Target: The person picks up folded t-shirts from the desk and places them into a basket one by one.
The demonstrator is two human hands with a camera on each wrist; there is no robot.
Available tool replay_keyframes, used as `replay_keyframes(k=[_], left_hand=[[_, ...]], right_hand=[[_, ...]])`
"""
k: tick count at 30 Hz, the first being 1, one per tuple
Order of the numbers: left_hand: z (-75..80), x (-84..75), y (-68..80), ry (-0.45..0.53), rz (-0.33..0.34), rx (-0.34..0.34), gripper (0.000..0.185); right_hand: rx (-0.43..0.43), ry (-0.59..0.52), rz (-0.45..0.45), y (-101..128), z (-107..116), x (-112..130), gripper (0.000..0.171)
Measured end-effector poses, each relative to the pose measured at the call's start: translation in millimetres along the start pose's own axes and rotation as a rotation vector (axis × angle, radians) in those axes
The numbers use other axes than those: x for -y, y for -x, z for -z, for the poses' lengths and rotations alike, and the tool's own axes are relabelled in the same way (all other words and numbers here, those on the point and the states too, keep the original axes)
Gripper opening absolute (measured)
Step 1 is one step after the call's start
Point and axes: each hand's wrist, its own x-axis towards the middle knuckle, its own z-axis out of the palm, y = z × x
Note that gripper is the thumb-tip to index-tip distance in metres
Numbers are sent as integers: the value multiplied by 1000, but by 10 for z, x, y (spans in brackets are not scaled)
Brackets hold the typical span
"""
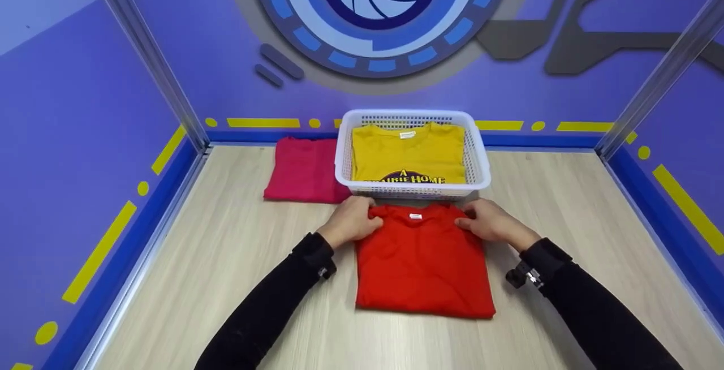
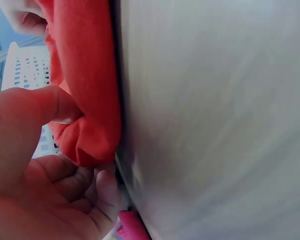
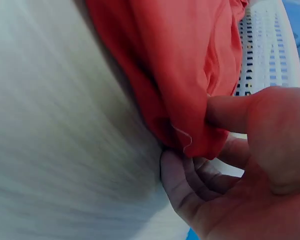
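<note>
A folded red shirt [image 1: 421, 259] lies on the table [image 1: 226, 257], near the person and just in front of a white basket [image 1: 474, 149]. The left hand [image 1: 352, 220] pinches the shirt's far left corner, thumb on top and curled fingers [image 2: 97, 187] beneath the cloth. The right hand [image 1: 489, 223] pinches the far right corner the same way, thumb above, fingers [image 3: 190, 180] tucked under the edge. A yellow shirt [image 1: 408, 152] lies folded in the basket. A pink shirt [image 1: 302, 169] lies folded on the table, just left of the basket.
</note>
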Motion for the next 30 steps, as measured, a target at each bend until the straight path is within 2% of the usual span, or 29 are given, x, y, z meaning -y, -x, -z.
replay_keyframes(k=[10,15,19,26,30], left_hand=[[118,19,54,250,-25,17,23],[249,-36,90,270,-96,31,33],[387,-87,104,303,-124,37,42],[588,-160,144,328,-162,43,19],[720,-204,167,326,-177,31,23]], right_hand=[[-97,-110,73,182,102,6,14],[-138,-115,112,271,230,88,25],[-141,-143,106,328,369,168,29],[-142,-243,82,394,558,260,18],[-170,-265,84,443,659,338,17]])
